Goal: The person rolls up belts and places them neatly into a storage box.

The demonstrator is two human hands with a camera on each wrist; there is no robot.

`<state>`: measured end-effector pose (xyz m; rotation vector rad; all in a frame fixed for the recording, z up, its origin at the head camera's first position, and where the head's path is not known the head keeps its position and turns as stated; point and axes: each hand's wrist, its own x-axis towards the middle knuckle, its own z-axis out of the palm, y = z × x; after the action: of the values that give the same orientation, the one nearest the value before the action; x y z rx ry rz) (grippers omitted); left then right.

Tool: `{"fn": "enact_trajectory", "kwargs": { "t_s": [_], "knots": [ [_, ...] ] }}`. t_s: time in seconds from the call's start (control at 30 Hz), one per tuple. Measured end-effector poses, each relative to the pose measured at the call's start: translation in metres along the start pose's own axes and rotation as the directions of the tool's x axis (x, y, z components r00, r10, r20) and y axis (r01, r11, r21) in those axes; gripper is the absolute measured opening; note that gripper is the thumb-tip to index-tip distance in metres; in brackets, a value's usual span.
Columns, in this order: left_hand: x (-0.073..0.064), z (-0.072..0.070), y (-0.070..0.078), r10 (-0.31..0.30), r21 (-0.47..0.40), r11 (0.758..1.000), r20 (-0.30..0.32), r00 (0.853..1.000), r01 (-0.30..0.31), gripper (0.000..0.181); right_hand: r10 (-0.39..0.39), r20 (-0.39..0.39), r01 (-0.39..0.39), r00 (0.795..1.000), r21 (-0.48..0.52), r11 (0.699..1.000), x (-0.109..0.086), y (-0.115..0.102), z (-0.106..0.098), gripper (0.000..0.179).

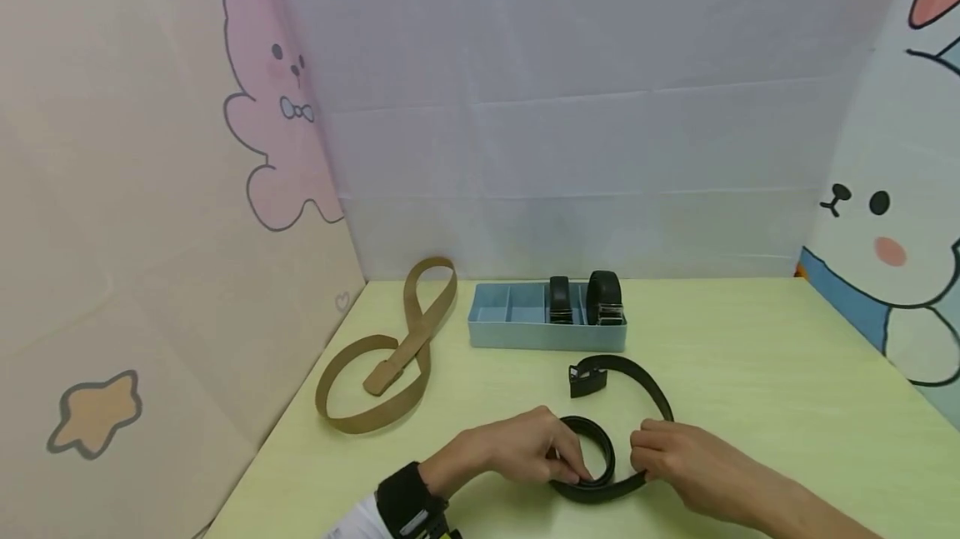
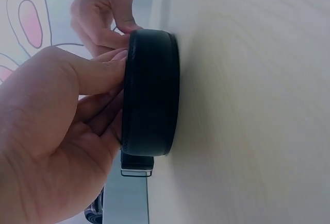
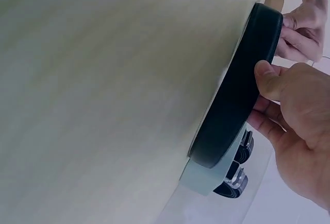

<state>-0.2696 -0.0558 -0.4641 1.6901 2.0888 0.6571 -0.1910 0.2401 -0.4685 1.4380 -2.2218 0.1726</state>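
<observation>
A black belt stands on its edge on the table, partly wound into a round coil. Its buckle end curves away loose behind the coil. My left hand pinches the coil at its near side, thumb and fingertips on the band. To the right, my right hand grips the unwound strap between thumb and fingers, close beside the coil. In the right wrist view, the right thumb presses the outer face of the belt. The left wrist view shows the coiled belt against the left fingers.
Behind the hands stands a blue divided box, with two rolled black belts in its right compartments. A tan belt lies in loose loops at the left. Printed cloth walls border the pale yellow table.
</observation>
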Motion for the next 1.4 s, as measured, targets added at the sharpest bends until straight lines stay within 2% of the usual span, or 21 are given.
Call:
{"fn": "enact_trajectory", "kwargs": {
  "t_s": [0.17,0.43,0.63,0.87,1.0,1.07,1.1,1.13,1.17,1.2,1.23,1.3,1.33,1.37,1.4],
  "knots": [
    [-0.006,0.001,0.003,-0.030,-0.005,1.000,0.014,0.999,0.030,0.019,0.013,-0.031,-0.014,0.999,-0.016,1.000,0.000,0.001,0.002,0.034],
    [-0.009,0.004,0.010,0.013,-0.003,1.000,0.024,1.000,-0.013,0.018,0.052,-0.015,-0.052,0.999,-0.031,0.998,-0.002,0.003,0.002,0.034],
    [-0.014,0.011,0.010,0.017,-0.021,1.000,-0.013,1.000,-0.018,0.020,0.123,0.020,-0.123,0.992,-0.025,0.992,0.000,0.003,0.001,0.034],
    [-0.015,0.019,0.010,0.024,-0.047,0.999,-0.069,0.997,-0.027,0.021,0.163,0.052,-0.162,0.985,-0.026,0.987,0.000,0.003,0.000,0.034],
    [-0.015,0.021,0.011,0.021,-0.037,0.999,-0.083,0.996,-0.025,0.019,0.196,0.059,-0.199,0.979,0.036,0.979,-0.002,0.002,-0.003,0.035],
    [-0.015,0.022,0.011,0.019,-0.015,1.000,-0.086,0.996,-0.020,0.019,0.237,0.042,-0.240,0.970,0.066,0.969,-0.003,-0.001,-0.006,0.036],
    [-0.015,0.022,0.012,0.016,-0.007,1.000,-0.088,0.996,-0.017,0.019,0.283,0.036,-0.285,0.959,0.071,0.956,-0.004,-0.003,-0.008,0.035],
    [-0.014,0.022,0.012,0.017,0.008,1.000,-0.090,0.996,-0.016,0.018,0.341,0.023,-0.342,0.940,0.053,0.938,-0.004,-0.005,-0.010,0.034],
    [-0.014,0.021,0.011,0.018,0.025,1.000,-0.094,0.995,-0.016,0.018,0.419,0.013,-0.419,0.908,0.029,0.907,-0.004,-0.007,-0.012,0.031],
    [-0.013,0.021,0.011,0.021,0.041,0.999,-0.098,0.995,-0.017,0.018,0.512,0.017,-0.513,0.859,0.009,0.859,-0.003,-0.008,-0.014,0.028],
    [-0.013,0.020,0.011,0.027,0.061,0.998,-0.102,0.994,-0.021,0.018,0.608,0.035,-0.608,0.793,-0.013,0.794,-0.002,-0.009,-0.016,0.025],
    [-0.011,0.019,0.011,0.044,0.104,0.994,-0.104,0.994,-0.033,0.018,0.765,0.107,-0.764,0.635,-0.056,0.643,0.000,-0.008,-0.019,0.030],
    [-0.010,0.018,0.011,0.058,0.133,0.990,-0.104,0.993,-0.044,0.018,0.815,0.146,-0.816,0.561,-0.068,0.574,0.001,-0.007,-0.019,0.035],
    [-0.009,0.017,0.011,0.068,0.153,0.987,-0.102,0.993,-0.052,0.018,0.848,0.193,-0.855,0.494,-0.067,0.514,0.002,-0.005,-0.020,0.038],
    [-0.008,0.016,0.011,0.078,0.170,0.984,-0.097,0.992,-0.061,0.019,0.862,0.233,-0.879,0.450,-0.058,0.474,0.003,-0.003,-0.019,0.039]
  ]
}}
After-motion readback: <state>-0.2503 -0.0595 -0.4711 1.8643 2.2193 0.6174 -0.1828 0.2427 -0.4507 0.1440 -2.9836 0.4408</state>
